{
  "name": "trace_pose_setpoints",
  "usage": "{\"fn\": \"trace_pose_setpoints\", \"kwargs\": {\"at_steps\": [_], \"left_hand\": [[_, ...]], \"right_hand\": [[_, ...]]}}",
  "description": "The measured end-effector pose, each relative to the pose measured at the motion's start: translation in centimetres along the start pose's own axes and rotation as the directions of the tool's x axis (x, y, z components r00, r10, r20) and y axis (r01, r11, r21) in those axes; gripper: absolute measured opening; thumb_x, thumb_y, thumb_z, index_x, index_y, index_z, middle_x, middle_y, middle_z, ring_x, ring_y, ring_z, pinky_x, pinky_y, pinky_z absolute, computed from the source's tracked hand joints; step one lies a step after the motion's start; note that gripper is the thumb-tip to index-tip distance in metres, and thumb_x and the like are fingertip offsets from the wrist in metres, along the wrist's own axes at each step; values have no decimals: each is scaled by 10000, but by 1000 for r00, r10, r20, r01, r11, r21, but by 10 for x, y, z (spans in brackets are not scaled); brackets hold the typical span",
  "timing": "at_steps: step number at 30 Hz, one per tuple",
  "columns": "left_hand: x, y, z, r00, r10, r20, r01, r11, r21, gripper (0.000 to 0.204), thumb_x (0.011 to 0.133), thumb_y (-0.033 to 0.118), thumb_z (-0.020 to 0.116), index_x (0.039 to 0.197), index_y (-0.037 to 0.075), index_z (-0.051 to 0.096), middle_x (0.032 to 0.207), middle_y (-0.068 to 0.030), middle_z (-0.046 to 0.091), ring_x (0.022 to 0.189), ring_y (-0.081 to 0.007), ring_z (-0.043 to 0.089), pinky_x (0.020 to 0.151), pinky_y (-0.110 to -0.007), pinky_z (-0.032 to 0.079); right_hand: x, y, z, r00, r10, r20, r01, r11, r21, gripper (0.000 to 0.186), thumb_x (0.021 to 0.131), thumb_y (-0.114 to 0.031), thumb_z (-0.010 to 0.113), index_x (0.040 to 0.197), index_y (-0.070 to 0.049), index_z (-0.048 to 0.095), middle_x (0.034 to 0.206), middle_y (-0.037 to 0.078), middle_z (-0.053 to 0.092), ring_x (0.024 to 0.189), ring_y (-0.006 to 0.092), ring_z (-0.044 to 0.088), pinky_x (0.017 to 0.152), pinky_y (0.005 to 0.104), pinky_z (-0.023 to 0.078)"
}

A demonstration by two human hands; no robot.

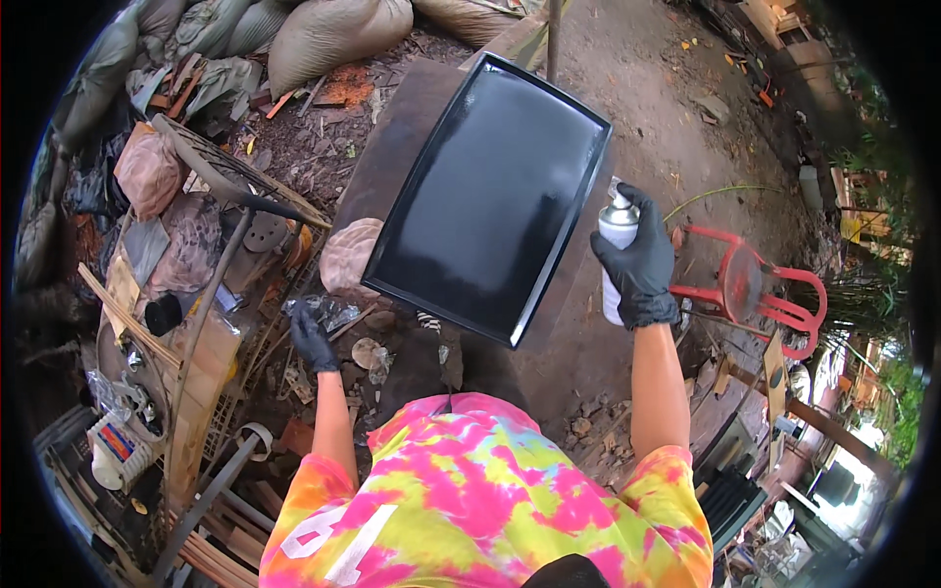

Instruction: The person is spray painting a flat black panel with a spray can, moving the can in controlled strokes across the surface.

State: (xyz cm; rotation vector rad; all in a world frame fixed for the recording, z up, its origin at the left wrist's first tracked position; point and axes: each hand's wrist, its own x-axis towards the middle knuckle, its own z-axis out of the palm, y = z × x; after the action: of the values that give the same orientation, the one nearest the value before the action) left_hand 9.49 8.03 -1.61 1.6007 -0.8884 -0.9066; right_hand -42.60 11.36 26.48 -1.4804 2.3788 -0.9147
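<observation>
Right hand (639, 265) gripping grey spray can (618, 257) right of centre — beside glossy black tray (485, 196). Left hand (314, 338) lower left — loosely curled, empty.

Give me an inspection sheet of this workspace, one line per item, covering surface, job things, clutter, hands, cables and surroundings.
Surface: brown board on dirt ground, carrying the tray.
Job's things: glossy black rectangular tray, tilted; white spray can, upright.
Clutter: sacks, scrap wood, wire frame, stones by the board.
Grippers: right hand, black-gloved, grips the spray can beside the tray's right edge; left hand, black-gloved, hangs low, apart from the tray, nothing clearly held.
Cables: nothing seen.
Surroundings: red metal chair at right, outdoor yard, greenery at the edge.
</observation>
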Motion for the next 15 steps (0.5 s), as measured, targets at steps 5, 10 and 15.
{"fn": "trace_pose_setpoints", "kwargs": {"at_steps": [5, 10, 15], "left_hand": [[-68, 0, -4, 990, -85, 108, 65, 982, 180, 362, 1070, 156, 571, 1379, -29, 614, 1359, -111, 658, 1239, -208, 615, 1094, -355, 465], [-96, -59, 6, 901, -290, 323, 323, 945, -51, 357, 1068, 148, 572, 1393, 1, 599, 1327, -90, 665, 1171, -183, 628, 1047, -333, 490], [-113, -86, 16, 621, -233, 749, 219, 968, 120, 355, 1036, 169, 592, 1355, 17, 626, 1299, -61, 671, 1171, -174, 626, 1034, -329, 491]], "right_hand": [[46, 16, 1, 998, 43, -53, -41, 999, 32, 619, 768, -205, 792, 1346, -154, 577, 1177, 151, 683, 1053, 312, 698, 929, 412, 550], [35, 19, -15, 994, 108, -23, -109, 991, -83, 648, 754, -216, 813, 1354, -170, 574, 1157, 146, 706, 1033, 299, 719, 905, 414, 564], [-42, -15, -7, 992, -25, 122, 19, 998, 52, 700, 726, -211, 857, 1363, -178, 570, 1113, 121, 733, 979, 300, 744, 858, 401, 590]]}}
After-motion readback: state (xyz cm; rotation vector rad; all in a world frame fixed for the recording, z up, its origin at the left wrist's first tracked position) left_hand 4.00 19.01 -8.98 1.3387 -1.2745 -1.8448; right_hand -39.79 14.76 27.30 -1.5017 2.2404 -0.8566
